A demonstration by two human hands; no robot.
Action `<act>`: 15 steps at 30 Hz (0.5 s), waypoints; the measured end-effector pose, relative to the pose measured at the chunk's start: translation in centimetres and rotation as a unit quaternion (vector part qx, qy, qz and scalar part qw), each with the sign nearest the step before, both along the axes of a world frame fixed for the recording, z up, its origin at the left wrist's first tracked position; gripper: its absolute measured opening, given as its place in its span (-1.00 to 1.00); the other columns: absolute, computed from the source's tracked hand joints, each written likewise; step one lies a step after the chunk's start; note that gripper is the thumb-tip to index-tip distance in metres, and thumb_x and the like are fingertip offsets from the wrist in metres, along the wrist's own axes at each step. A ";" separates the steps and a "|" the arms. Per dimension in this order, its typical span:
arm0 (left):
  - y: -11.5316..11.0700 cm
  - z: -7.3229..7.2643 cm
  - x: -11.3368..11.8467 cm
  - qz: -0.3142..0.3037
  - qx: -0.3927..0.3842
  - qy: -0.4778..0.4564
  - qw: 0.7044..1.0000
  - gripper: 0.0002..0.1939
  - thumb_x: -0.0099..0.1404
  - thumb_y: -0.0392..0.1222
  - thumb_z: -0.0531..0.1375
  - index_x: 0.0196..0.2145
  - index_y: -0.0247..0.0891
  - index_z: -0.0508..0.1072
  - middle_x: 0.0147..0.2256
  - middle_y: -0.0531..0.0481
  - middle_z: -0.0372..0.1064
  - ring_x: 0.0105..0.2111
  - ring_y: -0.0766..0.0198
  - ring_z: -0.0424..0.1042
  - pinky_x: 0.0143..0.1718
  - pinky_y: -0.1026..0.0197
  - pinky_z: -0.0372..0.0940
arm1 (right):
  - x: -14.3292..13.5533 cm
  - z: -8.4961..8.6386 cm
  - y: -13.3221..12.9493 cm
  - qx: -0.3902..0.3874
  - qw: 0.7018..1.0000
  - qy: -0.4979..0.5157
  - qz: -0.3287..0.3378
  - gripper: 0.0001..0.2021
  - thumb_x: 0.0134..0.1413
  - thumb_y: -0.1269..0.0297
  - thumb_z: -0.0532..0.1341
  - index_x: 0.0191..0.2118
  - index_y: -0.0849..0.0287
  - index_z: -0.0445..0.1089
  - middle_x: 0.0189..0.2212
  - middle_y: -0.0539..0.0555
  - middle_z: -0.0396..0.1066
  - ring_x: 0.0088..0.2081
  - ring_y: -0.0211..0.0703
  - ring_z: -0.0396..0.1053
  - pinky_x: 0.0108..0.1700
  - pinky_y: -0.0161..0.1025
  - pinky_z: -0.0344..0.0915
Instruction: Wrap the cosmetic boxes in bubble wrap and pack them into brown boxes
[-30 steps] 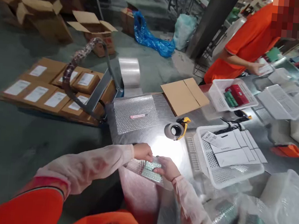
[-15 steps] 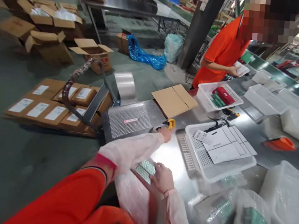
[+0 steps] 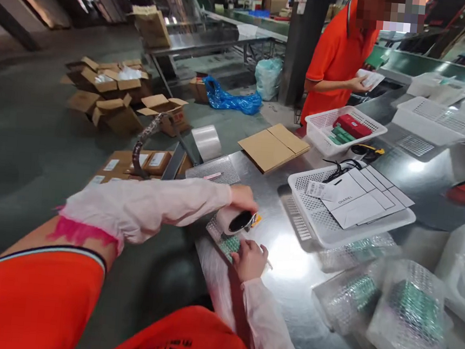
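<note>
My left hand (image 3: 244, 198), in a white sleeve cover, is closed around a tape dispenser with a wide roll of tape (image 3: 228, 221). Its yellow part (image 3: 256, 220) shows by the fingertips. The roll sits just over the far end of a small bubble-wrapped package (image 3: 230, 244), green inside, lying at the table's near edge; whether the tape touches the wrap I cannot tell. My right hand (image 3: 251, 261) holds the package down from the right, fingers bent over it and partly hiding it.
Flat cardboard (image 3: 273, 145) lies at the far edge of the metal table. To the right are a white basket with white paper bags (image 3: 360, 199), several bubble-wrapped packages (image 3: 411, 315) and a second basket (image 3: 344, 135). A co-worker (image 3: 335, 64) stands beyond. Cartons on a trolley (image 3: 119, 164) stand left.
My left hand has brought the tape dispenser back from the far part of the table to just above the bubble-wrapped package. My right hand stays on the package. The view has swung left.
</note>
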State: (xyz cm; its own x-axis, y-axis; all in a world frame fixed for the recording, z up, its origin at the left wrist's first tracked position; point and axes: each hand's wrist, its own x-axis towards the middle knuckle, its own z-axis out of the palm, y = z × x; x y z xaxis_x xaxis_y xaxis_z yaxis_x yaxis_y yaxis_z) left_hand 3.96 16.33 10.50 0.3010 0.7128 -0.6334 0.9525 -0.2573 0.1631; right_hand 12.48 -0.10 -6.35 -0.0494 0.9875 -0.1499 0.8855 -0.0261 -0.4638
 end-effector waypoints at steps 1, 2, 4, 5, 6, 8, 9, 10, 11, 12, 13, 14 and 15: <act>-1.6 -0.4 -0.7 -0.005 0.011 0.003 1.000 -0.55 0.09 0.07 0.22 -0.18 -0.26 0.64 -0.19 -0.13 0.58 -0.18 0.04 0.51 -0.22 0.22 0.33 | -0.2 -0.1 -0.5 0.004 1.000 0.006 -0.008 -0.63 0.14 0.12 0.32 0.05 0.10 0.45 -0.01 0.16 0.50 0.03 0.03 0.41 0.25 0.07 0.02; -3.4 -0.9 -1.7 -0.003 0.022 0.000 1.000 -0.53 0.08 0.08 0.22 -0.11 -0.20 0.63 -0.15 -0.10 0.58 -0.14 0.03 0.51 -0.18 0.22 0.34 | -0.5 -0.1 -0.9 0.006 1.000 0.007 -0.017 -0.63 0.14 0.09 0.31 0.01 0.14 0.45 -0.03 0.18 0.51 0.02 0.02 0.42 0.25 0.08 0.01; -6.8 -2.0 -4.0 0.009 0.049 -0.014 0.999 -0.44 0.07 0.09 0.23 0.03 -0.07 0.56 -0.10 -0.04 0.57 -0.09 0.02 0.52 -0.11 0.20 0.36 | -1.1 0.1 -1.2 0.011 0.999 -0.011 -0.040 -0.53 0.07 0.05 0.35 0.03 0.22 0.42 0.00 0.26 0.48 0.02 0.06 0.41 0.23 0.09 0.04; -8.3 -2.5 -5.1 0.016 0.066 -0.025 0.997 -0.41 0.07 0.09 0.23 0.08 -0.02 0.52 -0.09 -0.02 0.57 -0.08 0.01 0.52 -0.09 0.19 0.36 | -1.4 0.3 -1.1 0.013 0.998 -0.028 -0.050 -0.42 0.00 0.04 0.39 0.09 0.26 0.38 0.07 0.31 0.43 0.06 0.10 0.38 0.22 0.10 0.05; -9.7 -3.0 -6.1 0.025 0.082 -0.034 0.996 -0.38 0.07 0.08 0.23 0.12 0.01 0.49 -0.09 -0.01 0.58 -0.07 0.00 0.53 -0.07 0.17 0.37 | -1.8 0.6 -0.9 0.012 0.997 -0.046 -0.054 -0.30 -0.08 0.05 0.43 0.15 0.30 0.32 0.14 0.37 0.36 0.11 0.15 0.35 0.22 0.12 0.06; -11.9 -3.6 -7.7 0.049 0.102 -0.043 0.993 -0.35 0.08 0.06 0.23 0.16 0.01 0.46 -0.11 -0.03 0.58 -0.08 -0.03 0.54 -0.06 0.13 0.39 | -2.8 1.2 -0.4 -0.011 0.997 -0.072 -0.032 -0.12 -0.17 0.10 0.48 0.26 0.36 0.21 0.22 0.45 0.26 0.17 0.20 0.31 0.22 0.10 0.11; -12.9 -3.8 -8.3 0.064 0.107 -0.045 0.991 -0.33 0.08 0.06 0.23 0.18 -0.01 0.44 -0.11 -0.04 0.58 -0.09 -0.03 0.55 -0.07 0.12 0.39 | -3.2 1.4 -0.1 -0.027 0.996 -0.079 -0.011 -0.12 -0.15 0.11 0.47 0.27 0.39 0.19 0.22 0.46 0.26 0.17 0.21 0.31 0.20 0.07 0.14; -13.8 -3.8 -8.9 0.078 0.110 -0.046 0.990 -0.31 0.09 0.06 0.22 0.21 -0.03 0.41 -0.11 -0.06 0.58 -0.09 -0.04 0.55 -0.08 0.12 0.40 | -3.6 1.6 0.1 -0.042 0.996 -0.083 0.011 -0.15 -0.12 0.11 0.44 0.26 0.40 0.20 0.20 0.47 0.28 0.16 0.21 0.33 0.17 0.02 0.19; -14.9 -3.7 -9.6 0.088 0.110 -0.047 0.989 -0.29 0.10 0.06 0.22 0.23 -0.04 0.39 -0.12 -0.06 0.59 -0.10 -0.04 0.56 -0.09 0.12 0.40 | -3.9 1.8 0.2 -0.051 0.995 -0.085 0.029 -0.20 -0.07 0.11 0.41 0.24 0.42 0.22 0.17 0.47 0.32 0.15 0.20 0.35 0.13 -0.02 0.24; -16.0 -3.5 -10.4 0.094 0.109 -0.048 0.988 -0.28 0.11 0.06 0.21 0.24 -0.04 0.37 -0.13 -0.06 0.59 -0.11 -0.03 0.56 -0.10 0.13 0.41 | -4.1 1.9 0.3 -0.054 0.994 -0.089 0.039 -0.25 -0.04 0.10 0.39 0.22 0.42 0.25 0.14 0.47 0.34 0.13 0.19 0.36 0.08 -0.06 0.28; -17.3 -3.2 -11.3 0.096 0.106 -0.047 0.989 -0.28 0.12 0.05 0.20 0.25 -0.03 0.35 -0.14 -0.06 0.59 -0.13 -0.03 0.57 -0.12 0.12 0.41 | -4.2 1.9 0.4 -0.055 0.993 -0.093 0.043 -0.28 -0.02 0.08 0.38 0.19 0.42 0.27 0.11 0.46 0.36 0.12 0.19 0.38 0.04 -0.09 0.31; -18.7 -2.8 -12.3 0.098 0.103 -0.042 0.989 -0.28 0.12 0.04 0.20 0.26 -0.02 0.34 -0.14 -0.06 0.59 -0.14 -0.03 0.57 -0.13 0.12 0.41 | -4.2 1.9 0.5 -0.060 0.992 -0.098 0.043 -0.31 -0.01 0.06 0.37 0.16 0.41 0.29 0.08 0.46 0.39 0.09 0.18 0.40 0.00 -0.11 0.33; -20.2 -2.5 -13.5 0.099 0.102 -0.035 0.989 -0.28 0.13 0.02 0.19 0.27 -0.01 0.32 -0.14 -0.06 0.59 -0.14 -0.03 0.57 -0.13 0.11 0.41 | -4.1 1.9 0.8 -0.074 0.991 -0.101 0.040 -0.33 -0.01 0.04 0.37 0.13 0.39 0.31 0.02 0.44 0.43 0.05 0.17 0.43 -0.05 -0.13 0.34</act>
State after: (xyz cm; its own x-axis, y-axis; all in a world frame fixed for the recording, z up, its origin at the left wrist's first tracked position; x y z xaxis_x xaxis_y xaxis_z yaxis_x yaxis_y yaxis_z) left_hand -9.51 -3.87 7.97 0.1798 0.8732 -0.4531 0.9758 -0.1001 0.1942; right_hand 8.40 0.69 -4.42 -0.0816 0.9480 -0.3076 0.9618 -0.0060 -0.2737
